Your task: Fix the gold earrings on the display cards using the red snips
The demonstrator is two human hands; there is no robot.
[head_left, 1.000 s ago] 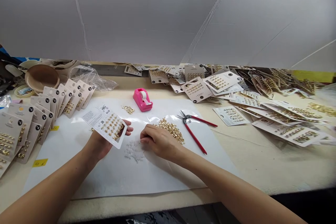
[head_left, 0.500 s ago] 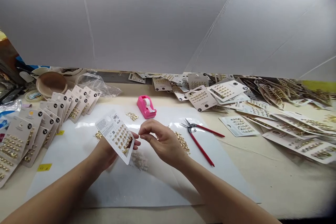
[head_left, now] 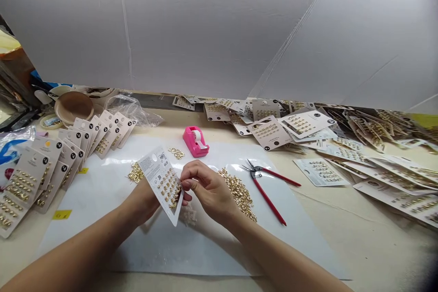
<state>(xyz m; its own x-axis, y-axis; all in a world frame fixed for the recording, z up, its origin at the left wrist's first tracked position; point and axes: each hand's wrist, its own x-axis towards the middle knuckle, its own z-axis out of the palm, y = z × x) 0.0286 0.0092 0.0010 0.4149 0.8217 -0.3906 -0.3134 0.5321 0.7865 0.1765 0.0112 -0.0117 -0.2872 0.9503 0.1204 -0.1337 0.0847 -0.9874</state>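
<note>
A white earring card [head_left: 153, 169] with printed text and rows of small gold pieces on its face is tilted in front of me. My left hand [head_left: 143, 200] is closed on it from behind, and the card hides most of its fingers. At the card's right edge, my right hand [head_left: 210, 194] has thumb and forefinger pinched together against the gold pieces. Whatever is between those fingertips is too small to make out. Gold findings [head_left: 239, 191] lie heaped beside my right hand. Small clear pieces [head_left: 190, 216] lie below the card.
A pink tape dispenser [head_left: 195, 142] and red-handled pliers [head_left: 270, 198] lie on the white sheet [head_left: 164, 255]. Gold rings [head_left: 135, 172] sit left of the card. Earring cards stand in a row [head_left: 73, 146] at left, and more cards [head_left: 328, 171] pile up at right.
My right hand has come from just beside the card to touch its right edge. The whole scene has shifted slightly right and down in view.
</note>
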